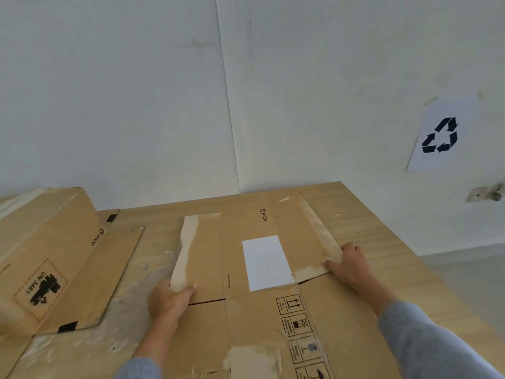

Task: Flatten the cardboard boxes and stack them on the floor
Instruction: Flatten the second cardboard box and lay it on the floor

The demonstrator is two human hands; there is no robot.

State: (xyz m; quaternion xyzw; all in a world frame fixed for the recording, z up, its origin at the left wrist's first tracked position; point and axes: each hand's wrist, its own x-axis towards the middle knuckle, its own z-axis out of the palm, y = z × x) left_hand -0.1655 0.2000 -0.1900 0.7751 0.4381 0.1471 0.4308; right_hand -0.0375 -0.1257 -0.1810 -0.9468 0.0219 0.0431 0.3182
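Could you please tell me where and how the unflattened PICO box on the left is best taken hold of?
Probably by its two opposite side walls, one hand on each, coming from above and the near side. The box still stands bulky and tilted on flat cardboard, too wide for one hand, and no flap shows to pinch.

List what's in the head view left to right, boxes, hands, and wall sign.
Unflattened box with UN 3481 mark → left hand gripping a flap → white label on the flattened box → right hand on the right flap → recycling sign on the wall.
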